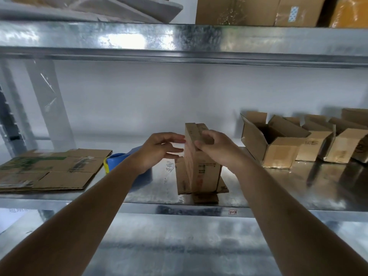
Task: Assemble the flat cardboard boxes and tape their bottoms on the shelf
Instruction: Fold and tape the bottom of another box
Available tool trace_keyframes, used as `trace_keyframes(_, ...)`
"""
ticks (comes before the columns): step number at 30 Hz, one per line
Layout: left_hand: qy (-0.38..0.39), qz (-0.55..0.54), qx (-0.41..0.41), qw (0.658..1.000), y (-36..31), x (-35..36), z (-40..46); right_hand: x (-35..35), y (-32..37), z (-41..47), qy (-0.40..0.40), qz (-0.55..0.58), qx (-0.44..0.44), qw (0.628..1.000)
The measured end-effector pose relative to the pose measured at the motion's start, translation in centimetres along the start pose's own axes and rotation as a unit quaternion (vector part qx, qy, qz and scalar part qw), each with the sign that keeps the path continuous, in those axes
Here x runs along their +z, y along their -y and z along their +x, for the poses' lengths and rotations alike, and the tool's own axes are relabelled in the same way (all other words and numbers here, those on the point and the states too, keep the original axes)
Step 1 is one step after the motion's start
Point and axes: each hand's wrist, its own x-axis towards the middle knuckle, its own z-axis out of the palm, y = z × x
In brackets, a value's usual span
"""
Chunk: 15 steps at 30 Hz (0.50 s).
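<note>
The right hand (pixel 214 145) pinches the upper flaps of the half-formed cardboard box (pixel 201 164), standing it on end on the metal shelf (pixel 258 196), apparently to fold its bottom shut. The left hand (pixel 159 150), fingers straight, meets its side, likely steadying. Tape dispenser (pixel 119 159) waits alongside.

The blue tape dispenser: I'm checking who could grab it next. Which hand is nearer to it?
Left. The left hand hovers just above and right of the blue tape dispenser; the right hand grips the upright box farther right.
</note>
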Motion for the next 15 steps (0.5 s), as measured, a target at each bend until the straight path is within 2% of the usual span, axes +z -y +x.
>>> trace_keyframes(2,-0.038,0.128,0.041,0.99,0.6,0.0,1.2,0.0,0.0,0.0,0.016,-0.071,-0.015,0.997)
trace_keyframes(4,-0.043,0.282,0.099,0.953,0.3,0.1,2.4,0.2,0.2,0.0,0.007,-0.158,-0.033,0.987)
trace_keyframes(6,-0.016,0.368,0.12,0.922,-0.2,0.1,3.5,0.6,0.8,-0.4,-0.016,-0.205,-0.039,0.978)
trace_keyframes(9,0.02,0.421,0.108,0.9,-0.7,0.3,4.8,1.3,1.1,-0.9,-0.038,-0.3,-0.076,0.95)
trace_keyframes(11,0.036,0.433,0.105,0.895,-1.1,0.7,5.1,0.9,1.2,-1.2,-0.041,-0.295,-0.103,0.949)
trace_keyframes(13,0.049,0.431,0.113,0.894,-1.1,0.8,5.5,-0.3,1.3,-1.6,-0.037,-0.281,-0.088,0.955)
trace_keyframes(15,0.062,0.393,0.116,0.91,-0.8,0.7,6.0,-1.7,1.1,-1.6,-0.042,-0.318,-0.056,0.946)
